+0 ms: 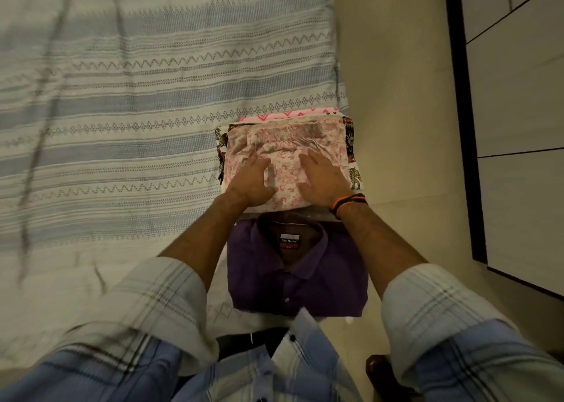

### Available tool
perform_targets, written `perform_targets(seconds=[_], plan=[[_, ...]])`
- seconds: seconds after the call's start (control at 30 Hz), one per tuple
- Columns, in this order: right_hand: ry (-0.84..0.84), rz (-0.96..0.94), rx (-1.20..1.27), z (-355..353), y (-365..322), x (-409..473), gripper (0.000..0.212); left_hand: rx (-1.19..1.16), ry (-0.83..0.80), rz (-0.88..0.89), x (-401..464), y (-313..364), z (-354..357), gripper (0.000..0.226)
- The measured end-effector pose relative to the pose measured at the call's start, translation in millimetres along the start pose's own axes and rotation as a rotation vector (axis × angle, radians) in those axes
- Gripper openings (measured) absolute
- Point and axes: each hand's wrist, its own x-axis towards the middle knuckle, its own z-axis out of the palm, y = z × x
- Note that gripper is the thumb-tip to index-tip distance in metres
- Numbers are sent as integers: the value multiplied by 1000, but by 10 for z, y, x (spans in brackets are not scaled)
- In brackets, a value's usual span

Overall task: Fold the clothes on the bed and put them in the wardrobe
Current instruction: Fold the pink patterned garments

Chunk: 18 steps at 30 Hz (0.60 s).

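A folded pink floral garment [283,145] tops a stack of folded clothes at the bed's right edge. Under it show a black-and-white animal-print cloth [354,169] and a pink zigzag cloth [287,114]. My left hand [251,182] lies flat on the floral garment's left side with the fingers spread. My right hand [323,179], with dark bands at the wrist, presses flat on its right side. A folded purple shirt [293,276] with a collar label lies nearer to me, just below the stack.
The bed [122,127] is covered by a white sheet with blue-grey stripes and zigzag bands. A beige floor strip [396,96] runs along its right edge. Pale wardrobe panels [518,111] with a dark frame stand at far right. A dark wooden post [378,368] is near my right sleeve.
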Motion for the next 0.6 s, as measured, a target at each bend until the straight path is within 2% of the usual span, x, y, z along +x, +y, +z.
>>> perform_targets(seconds=[0.23, 0.6], plan=[[170, 6, 256, -23, -108, -700, 62, -60, 82, 4, -817, 138, -51, 72], [469, -21, 459, 205, -552, -1986, 49, -146, 230, 60, -2107, 155, 239, 70]])
